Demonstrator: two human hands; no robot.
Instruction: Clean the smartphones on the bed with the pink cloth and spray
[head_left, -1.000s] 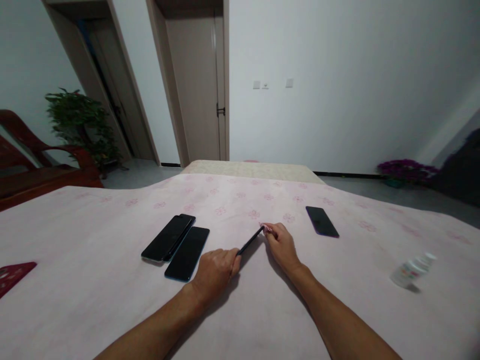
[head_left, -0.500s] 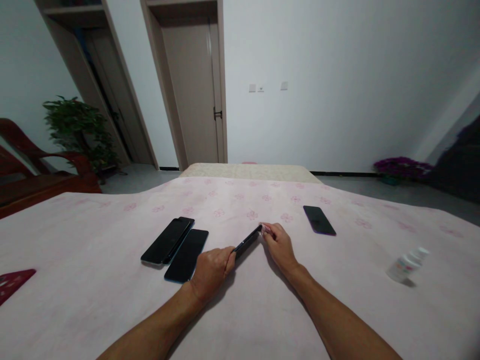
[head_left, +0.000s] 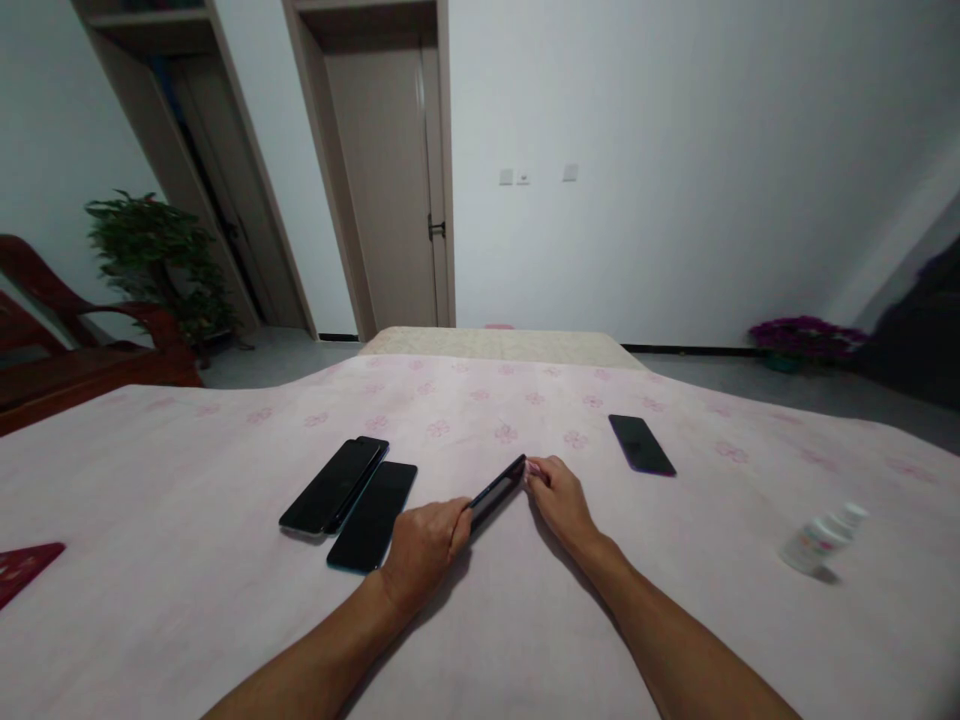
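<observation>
My left hand is closed around the near end of a dark phone, which it holds tilted on edge above the cloth. At the phone's far end, my right hand pinches a small pinkish-white cloth against the edge; most of this cloth is hidden by the fingers. Left of my left hand, a black phone lies flat, screen up. Beside it rests a pair of overlapping phones. Another dark phone lies by itself to the right of my right hand.
A white bottle stands on the right side of the pink flowered tablecloth. A dark red flat item lies at the left edge. Beyond the table are a wooden chair, a plant and a door.
The phone in my left hand has rolled slightly, so more of its flat face shows. My right hand has shifted a little down at the phone's far end, and less of the small cloth shows.
</observation>
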